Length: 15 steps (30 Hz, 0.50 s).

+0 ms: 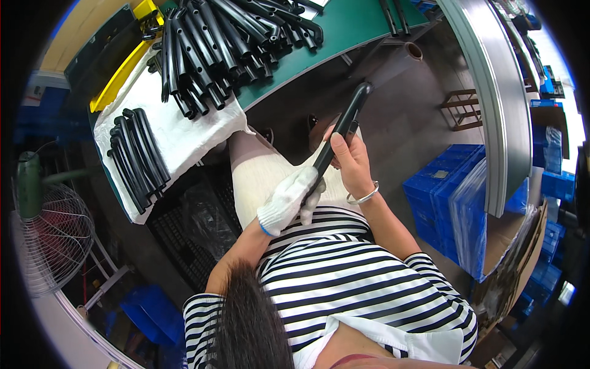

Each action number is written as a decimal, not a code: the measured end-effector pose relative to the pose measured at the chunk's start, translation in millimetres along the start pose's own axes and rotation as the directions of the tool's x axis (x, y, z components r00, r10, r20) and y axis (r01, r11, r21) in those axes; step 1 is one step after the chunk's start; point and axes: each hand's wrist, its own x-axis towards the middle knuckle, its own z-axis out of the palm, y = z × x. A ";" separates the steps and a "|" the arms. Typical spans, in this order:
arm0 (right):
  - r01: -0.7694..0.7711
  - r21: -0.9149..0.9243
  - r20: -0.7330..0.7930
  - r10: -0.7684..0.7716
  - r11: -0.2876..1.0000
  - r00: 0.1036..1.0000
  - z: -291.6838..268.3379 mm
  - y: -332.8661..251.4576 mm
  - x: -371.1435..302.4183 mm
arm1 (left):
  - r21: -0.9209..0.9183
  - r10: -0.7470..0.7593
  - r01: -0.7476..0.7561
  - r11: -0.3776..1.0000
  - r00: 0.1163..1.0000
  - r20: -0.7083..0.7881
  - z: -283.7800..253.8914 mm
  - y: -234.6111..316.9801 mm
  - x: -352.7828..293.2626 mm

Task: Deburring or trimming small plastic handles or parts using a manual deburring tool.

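A black tube with a bent end (347, 117) is held at a slant in front of my body, its bend pointing up and away. My left hand (287, 198), in a white knit glove with a blue cuff edge, wraps round its lower end. Higher up the tube, my bare right hand (351, 161) grips it, thumb lying along it; a small dark part sticks out from the tube there, its kind unclear. On the table to the left lie a large pile of similar black tubes (209, 49) and a neat row of curved black tubes (138, 157) on white cloth.
A green table (301, 69) stands ahead, partly covered by white cloth (178, 141). Yellow bin (123, 74) at its left. A wire-caged fan (52, 240) is at far left, a black crate (181, 237) below the table. Blue crates (439, 197) and a metal-edged rail (491, 92) are right.
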 end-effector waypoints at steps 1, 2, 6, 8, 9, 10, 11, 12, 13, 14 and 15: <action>0.023 -0.001 0.009 -0.023 1.000 1.000 0.7 -1.0 -2.0 | -0.004 -0.002 0.002 1.000 1.000 -0.002 2.3 2.8 1.5; 0.045 -0.002 0.017 -0.045 0.999 0.999 0.7 -1.4 -3.4 | 0.046 -0.021 0.021 0.999 1.000 -0.005 4.3 5.3 3.1; 0.032 0.090 0.070 -0.038 0.995 0.997 -7.0 -5.4 -3.6 | 0.210 0.043 -0.044 0.977 0.999 0.009 6.2 3.6 2.6; 0.027 0.155 0.072 -0.039 0.987 0.997 -10.6 -7.4 -0.5 | 0.248 0.128 -0.130 0.960 0.991 0.024 10.7 -1.7 1.4; 0.030 0.137 0.064 -0.039 0.990 0.997 -10.9 -8.7 -0.2 | 0.190 0.172 -0.185 0.964 0.982 0.081 10.1 -6.4 1.3; 0.030 0.136 0.058 -0.038 0.990 0.998 -11.3 -9.7 0.2 | 0.128 0.219 -0.236 0.963 0.967 0.134 9.0 -9.1 1.3; 0.014 0.132 0.064 -0.023 0.991 0.998 -11.7 -10.7 0.6 | 0.111 0.162 -0.187 0.976 0.966 0.201 4.7 -9.3 0.4; -0.003 0.126 0.070 -0.006 0.992 0.997 -12.5 -10.8 0.4 | 0.109 0.159 -0.184 0.977 0.966 0.206 3.2 -10.0 1.1; -0.007 0.129 0.072 -0.003 0.992 0.997 -13.5 -10.2 0.5 | 0.072 0.168 -0.191 0.979 0.955 0.246 2.0 -10.8 2.2; -0.008 0.127 0.068 -0.001 0.992 0.998 -14.2 -10.3 0.4 | 0.035 0.179 -0.196 0.980 0.942 0.284 1.2 -12.0 3.5; -0.015 0.110 0.070 0.007 0.994 0.998 -13.9 -10.1 0.5 | 0.035 0.176 -0.194 0.980 0.942 0.285 -0.2 -13.8 4.6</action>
